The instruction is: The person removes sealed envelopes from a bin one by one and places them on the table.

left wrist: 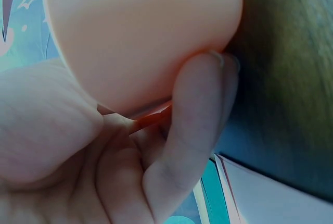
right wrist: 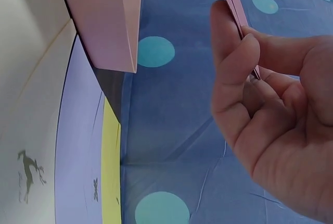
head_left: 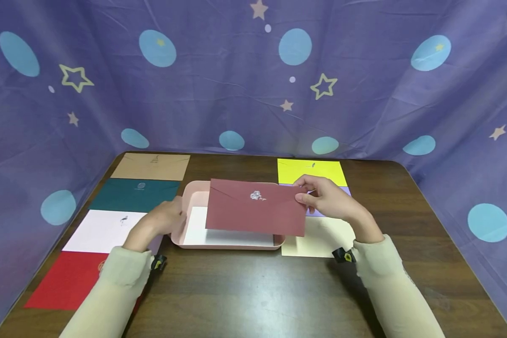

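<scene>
My right hand [head_left: 329,197] pinches the right end of a maroon envelope [head_left: 255,213] between thumb and fingers. The envelope, with a white flower print near its upper edge, is raised over a pink tray [head_left: 228,247] and hides much of it. In the right wrist view, the held envelope [right wrist: 229,0] shows edge-on. My left hand [head_left: 162,218] grips the tray's left end; the left wrist view shows fingers curled against the tray wall [left wrist: 140,36]. A flat white sheet or envelope [head_left: 198,230] lies inside the tray.
Left of the tray lie tan [head_left: 149,166], dark green [head_left: 135,195], white [head_left: 99,230] and red [head_left: 67,281] envelopes in a column. At right are yellow [head_left: 310,172], lavender [head_left: 314,212] and cream [head_left: 317,239] ones. A starry purple curtain [head_left: 219,94] surrounds the brown table [head_left: 236,295].
</scene>
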Available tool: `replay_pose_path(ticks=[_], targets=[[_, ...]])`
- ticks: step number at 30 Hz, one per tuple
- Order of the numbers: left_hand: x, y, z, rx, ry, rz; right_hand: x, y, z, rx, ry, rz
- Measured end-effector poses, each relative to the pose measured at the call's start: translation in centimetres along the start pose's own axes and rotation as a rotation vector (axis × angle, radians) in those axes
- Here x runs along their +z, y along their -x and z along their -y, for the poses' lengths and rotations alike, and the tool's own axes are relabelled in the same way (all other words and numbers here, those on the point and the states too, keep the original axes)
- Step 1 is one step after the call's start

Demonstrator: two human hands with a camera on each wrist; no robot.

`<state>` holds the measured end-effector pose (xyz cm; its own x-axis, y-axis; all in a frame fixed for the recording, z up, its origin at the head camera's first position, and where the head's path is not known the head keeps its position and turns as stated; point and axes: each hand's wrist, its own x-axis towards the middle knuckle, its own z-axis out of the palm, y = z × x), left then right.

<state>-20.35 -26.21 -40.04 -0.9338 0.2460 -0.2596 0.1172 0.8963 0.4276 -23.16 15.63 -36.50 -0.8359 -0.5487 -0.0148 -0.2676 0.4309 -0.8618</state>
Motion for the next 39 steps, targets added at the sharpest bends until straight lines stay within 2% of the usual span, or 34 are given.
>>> replay_pose_path(ticks=[9, 15, 23, 30, 39], targets=[[0.0, -0.1, 0.2, -0.015, 0.024, 0.018, -1.4, 2.0, -0.9, -0.024, 0.014, 0.013], [-0.1, 0.0, 0.2, -0.010, 0.025, 0.012, -2.1, 3.5, -1.8, 0.006, 0.020, 0.001], [0.0, 0.0, -0.2, -0.032, 0.031, 0.014, -3.4, 5.7, -3.5, 0.012, 0.023, 0.027], [0.0, 0.1, 0.0, -0.041, 0.029, 0.018, -5.0, 8.0, -5.3, 0.020, -0.015, 0.088], [0.2, 0.0, 0.1, -0.029, 0.027, 0.009, -6.2, 10.4, -6.5, 0.043, -0.043, 0.198]])
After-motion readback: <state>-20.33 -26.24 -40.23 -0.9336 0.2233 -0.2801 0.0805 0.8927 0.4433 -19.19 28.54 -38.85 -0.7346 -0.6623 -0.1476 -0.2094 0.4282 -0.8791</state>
